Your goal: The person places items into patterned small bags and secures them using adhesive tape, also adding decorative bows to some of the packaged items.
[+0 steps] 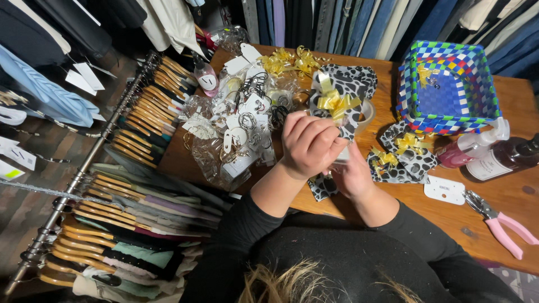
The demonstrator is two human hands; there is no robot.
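The small black-and-white spotted gift bag [351, 84] with a yellow ribbon bow [335, 102] stands in the middle of the wooden table [393, 90], just in front of the person. The left hand [309, 143] is curled into a closed grip at the lower part of this bag, fingers bent inward around it. The right hand [351, 177] is just under and behind the left one, touching it; it is mostly hidden, so I cannot tell if it grips something or not. Both sleeves are black.

Just to the right of the hands lie more spotted bags [407, 160] with yellow bows, flat on the table. Beyond them stands a woven basket [488, 90] in blue with many coloured squares, and one yellow bow lies inside it. Near the basket are a pink pump bottle [471, 147] and a dark bottle [505, 160], both lying on the side. A white card [444, 189] and pink-handled pliers [499, 221] lie near the right edge of the table.

To the left of the hands there is a heap of clear packets with rings and white tags [236, 132]. Loose yellow bows [289, 62] lie behind it. Beside the table, a metal rail [73, 185] carries many wooden hangers with clothes.
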